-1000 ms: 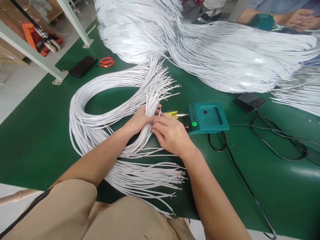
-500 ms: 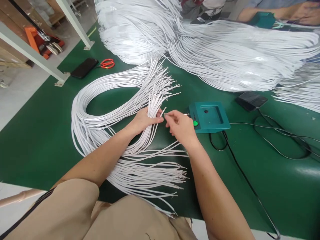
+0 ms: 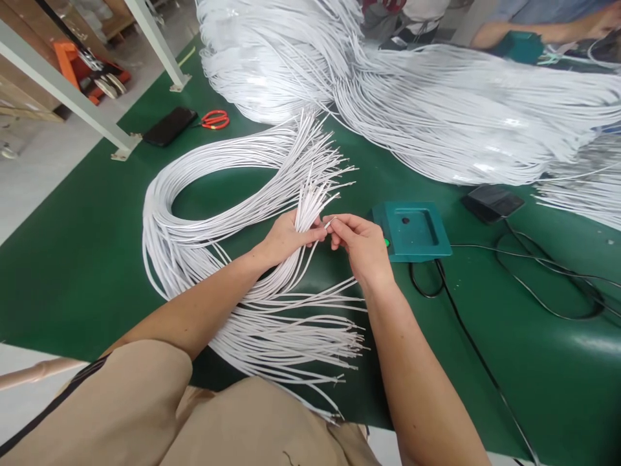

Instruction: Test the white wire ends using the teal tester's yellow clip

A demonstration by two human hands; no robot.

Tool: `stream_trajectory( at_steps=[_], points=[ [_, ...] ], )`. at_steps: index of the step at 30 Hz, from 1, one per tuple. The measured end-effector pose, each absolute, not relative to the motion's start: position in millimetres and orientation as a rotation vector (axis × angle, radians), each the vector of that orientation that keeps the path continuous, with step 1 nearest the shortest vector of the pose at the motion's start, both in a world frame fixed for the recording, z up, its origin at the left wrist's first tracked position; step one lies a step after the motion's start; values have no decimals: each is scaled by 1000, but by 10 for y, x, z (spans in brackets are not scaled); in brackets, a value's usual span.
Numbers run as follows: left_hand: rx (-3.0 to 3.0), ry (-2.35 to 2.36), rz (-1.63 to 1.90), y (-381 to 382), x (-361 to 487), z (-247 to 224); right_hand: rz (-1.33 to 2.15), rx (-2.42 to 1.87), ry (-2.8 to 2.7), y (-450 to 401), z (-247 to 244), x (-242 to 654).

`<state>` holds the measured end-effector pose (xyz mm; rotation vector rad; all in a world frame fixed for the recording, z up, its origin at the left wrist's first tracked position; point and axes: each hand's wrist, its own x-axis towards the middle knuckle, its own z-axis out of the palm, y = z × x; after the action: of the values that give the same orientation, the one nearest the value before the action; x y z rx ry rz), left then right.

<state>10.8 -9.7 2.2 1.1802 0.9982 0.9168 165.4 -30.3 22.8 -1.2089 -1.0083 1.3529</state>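
Pinching one white wire's [image 3: 330, 223] end in our right grip [image 3: 361, 246], we clasp the wire bundle [image 3: 301, 213] in our left grip [image 3: 286, 236]; the teal box [image 3: 412, 230] lies just right on the bench [image 3: 97, 259].

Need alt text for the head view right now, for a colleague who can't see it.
The left hand grips a fanned bundle of white wires on a green table, while the right hand pinches one wire end beside it. A teal box with a green button sits just right of the hands.
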Motion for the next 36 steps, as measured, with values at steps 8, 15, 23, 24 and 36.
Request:
stream_trajectory(
  at_steps=[8,15,23,24,36],
  points=[
    [1168,945,936,-115,102,33,1620,-1082,-739,-312,276,1625],
    [1203,797,894,-155,140,43,1608,-1130,-774,-297,323,1646],
    [1152,750,909,-168,154,17,1809,-1022,-759,-297,245,1704],
    [1169,771,903,-158,141,6,1836,-1002,-741,-299,242,1720],
    [1188,861,925,-146,119,56,1600,-1145,-804,-338,299,1694]
  ],
)
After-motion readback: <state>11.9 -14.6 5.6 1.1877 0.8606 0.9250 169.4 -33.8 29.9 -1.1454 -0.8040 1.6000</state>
